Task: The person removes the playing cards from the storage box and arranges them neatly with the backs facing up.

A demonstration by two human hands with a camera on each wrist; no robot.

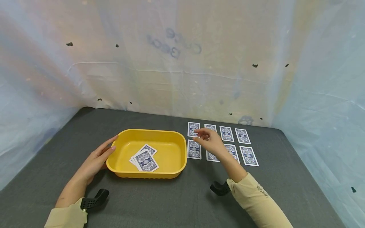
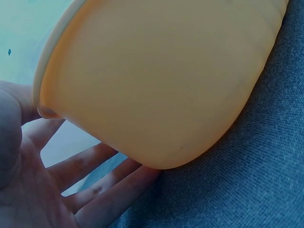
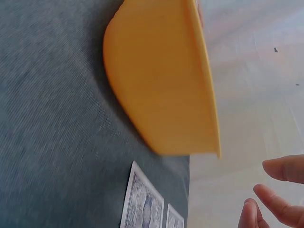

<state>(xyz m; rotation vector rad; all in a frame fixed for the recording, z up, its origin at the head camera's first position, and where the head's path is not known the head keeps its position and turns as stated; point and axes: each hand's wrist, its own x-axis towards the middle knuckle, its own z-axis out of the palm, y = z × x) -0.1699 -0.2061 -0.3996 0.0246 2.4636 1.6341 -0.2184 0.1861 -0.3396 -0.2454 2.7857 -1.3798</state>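
Observation:
My left hand [image 1: 94, 161] holds the left end of a yellow tray [image 1: 146, 174], thumb at the rim. The left wrist view shows the fingers [image 2: 114, 190] spread along the outer wall of the tray [image 2: 156, 85]. Overlapping blue-backed cards [image 1: 146, 161] lie in the tray. Over the table's right half, my right hand [image 1: 212, 144] hovers by the nearest columns of cards, fingers bent, thumb apart, holding nothing. Below it lie a back-row card [image 1: 192, 127] and a front-row card [image 1: 194, 149]. My right fingertips [image 3: 266, 190] also show in the right wrist view, beyond the tray [image 3: 156, 76].
Two rows of blue-backed cards lie on the dark table [image 1: 159, 202] right of the tray, including a back-right card [image 1: 242, 136] and a front-right card [image 1: 249, 155]. My right hand partly covers some. A pale sheet [image 1: 182, 79] hangs behind the table and at both sides.

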